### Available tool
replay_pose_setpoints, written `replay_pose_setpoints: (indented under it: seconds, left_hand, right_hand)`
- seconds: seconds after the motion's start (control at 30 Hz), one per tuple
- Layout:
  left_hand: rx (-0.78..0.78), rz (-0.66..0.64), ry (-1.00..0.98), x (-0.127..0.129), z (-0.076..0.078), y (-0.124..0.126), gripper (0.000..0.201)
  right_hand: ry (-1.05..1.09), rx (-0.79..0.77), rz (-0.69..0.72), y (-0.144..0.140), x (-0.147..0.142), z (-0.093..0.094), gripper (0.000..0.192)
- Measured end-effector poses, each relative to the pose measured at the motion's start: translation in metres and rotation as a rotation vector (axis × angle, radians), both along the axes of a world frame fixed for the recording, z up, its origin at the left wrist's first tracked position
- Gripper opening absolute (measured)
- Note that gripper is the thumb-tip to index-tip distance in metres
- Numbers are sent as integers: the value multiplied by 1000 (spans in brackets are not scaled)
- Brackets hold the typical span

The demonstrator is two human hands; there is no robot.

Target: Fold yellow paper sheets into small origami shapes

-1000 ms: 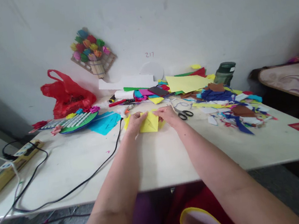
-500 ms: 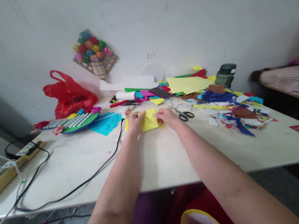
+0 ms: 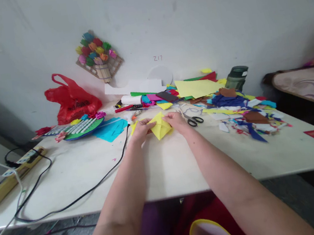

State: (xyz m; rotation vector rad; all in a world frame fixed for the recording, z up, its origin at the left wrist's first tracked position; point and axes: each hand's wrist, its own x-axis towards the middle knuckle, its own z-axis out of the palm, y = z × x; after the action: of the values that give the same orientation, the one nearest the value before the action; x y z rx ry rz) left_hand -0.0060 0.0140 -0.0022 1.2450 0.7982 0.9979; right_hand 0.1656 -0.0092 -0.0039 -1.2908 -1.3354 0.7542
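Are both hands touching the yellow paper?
Touching. The head view shows the left hand pinching the left edge of the yellow paper and the right hand gripping its right edge, with fingers overlapping the sheet.

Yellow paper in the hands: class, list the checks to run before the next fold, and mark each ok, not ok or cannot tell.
1. Both hands on the yellow paper: left hand and right hand pinch opposite sides: ok.
2. Paper over a bare part of the table: ok.
3. Scissors apart from the right hand: ok.
4. Black cable away from the paper: ok.
5. Edges aligned: cannot tell.
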Motion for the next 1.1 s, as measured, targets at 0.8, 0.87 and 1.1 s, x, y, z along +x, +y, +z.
replay_pose_setpoints:
  seconds: [0.8, 0.87, 1.1]
  left_hand:
    - [221, 140, 209, 7, -5, 0, 41]
    - [299, 171, 266, 8, -4, 1, 40]
    - [564, 468, 481, 11, 2, 2, 40]
  right_hand:
    - [-14, 3, 88, -10, -9, 9, 19]
    - [-4, -9, 93, -10, -10, 9, 18]
    - [160, -33, 168, -14, -9, 12, 33]
